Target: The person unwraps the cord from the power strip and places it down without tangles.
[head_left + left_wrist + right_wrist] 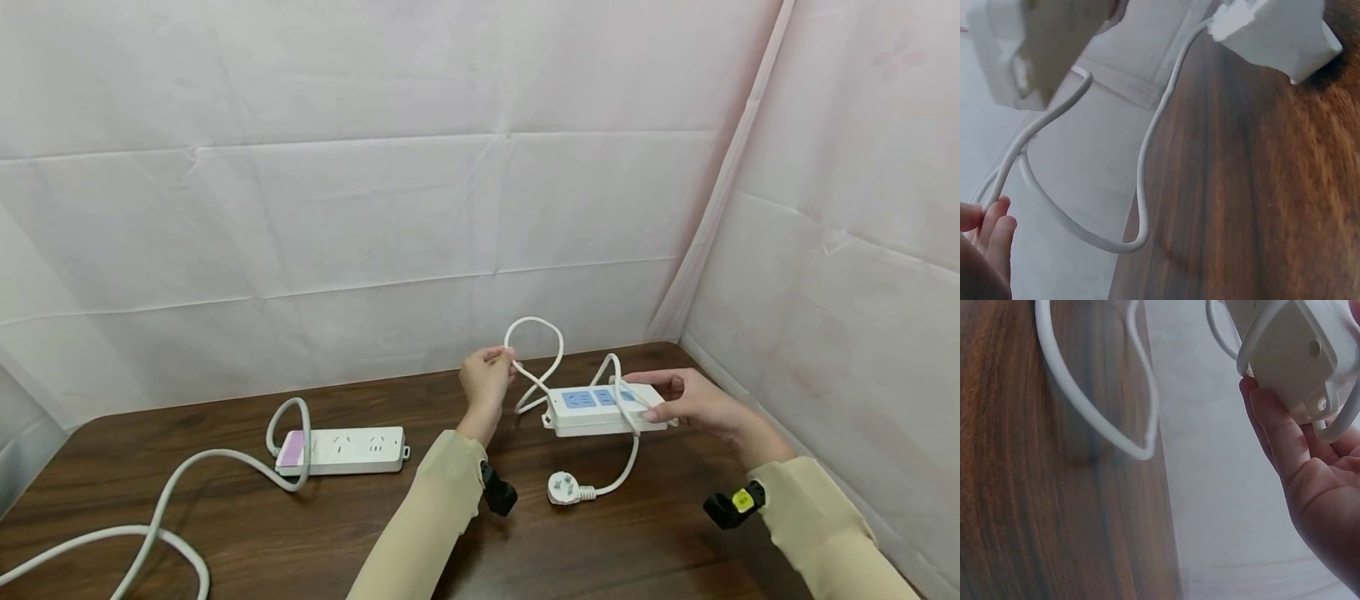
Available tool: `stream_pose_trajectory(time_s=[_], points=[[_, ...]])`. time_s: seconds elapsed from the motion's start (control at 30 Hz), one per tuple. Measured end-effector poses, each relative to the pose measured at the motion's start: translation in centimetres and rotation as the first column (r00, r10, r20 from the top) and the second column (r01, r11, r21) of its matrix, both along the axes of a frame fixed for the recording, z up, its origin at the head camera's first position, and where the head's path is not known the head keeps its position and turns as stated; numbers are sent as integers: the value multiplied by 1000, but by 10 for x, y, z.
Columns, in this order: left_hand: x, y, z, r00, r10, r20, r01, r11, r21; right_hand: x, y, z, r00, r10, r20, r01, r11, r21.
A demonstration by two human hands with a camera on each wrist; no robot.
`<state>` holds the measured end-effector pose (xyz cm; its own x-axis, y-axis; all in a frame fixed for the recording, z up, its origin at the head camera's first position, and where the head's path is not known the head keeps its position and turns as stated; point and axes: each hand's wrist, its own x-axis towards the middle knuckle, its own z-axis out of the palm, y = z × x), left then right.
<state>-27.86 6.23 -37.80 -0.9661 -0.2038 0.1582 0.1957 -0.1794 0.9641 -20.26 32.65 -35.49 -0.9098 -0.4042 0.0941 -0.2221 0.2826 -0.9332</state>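
A white power strip [588,427] with blue socket panels is raised above the table, on the right side of the head view. My right hand [701,406] grips its right end between thumb and fingers; the strip's end [1291,359] shows in the right wrist view. With thumb and fingertips, my left hand [486,379] pinches the white cord [561,337], which loops up beside the strip's left end. Another stretch of cord wraps over the strip's right part. From it the white plug [562,488] hangs or lies in front, pins showing; contact with the table is unclear.
A second white power strip [356,450] with a purple panel lies on the dark wooden table [322,533] at left. Its thick cord [168,492] curves toward the front left edge. A white curtain [360,217] stands behind the table and another along its right side.
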Motion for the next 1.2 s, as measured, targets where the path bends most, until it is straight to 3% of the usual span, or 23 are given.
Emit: stream_pose_trajectory(time_s=[0.23,0.43,0.6,0.87,1.2], points=[[-1,-4,7,1000,-8,-9,9,995,99,-2,4,-6,997,50,50,-49,999,-16],[0,-10,15,998,-53,-20,56,978,200,-5,7,-8,998,17,60,-18,1000,10],[3,-18,21,994,-106,-28,109,961,253,-7,10,-11,998,-46,46,42,996,83],[12,-32,34,985,-166,-44,171,935,312,-10,12,-12,985,-172,-32,175,961,214],[20,-38,38,968,-246,-53,248,898,363,-16,16,-13,964,-265,-37,267,949,165]])
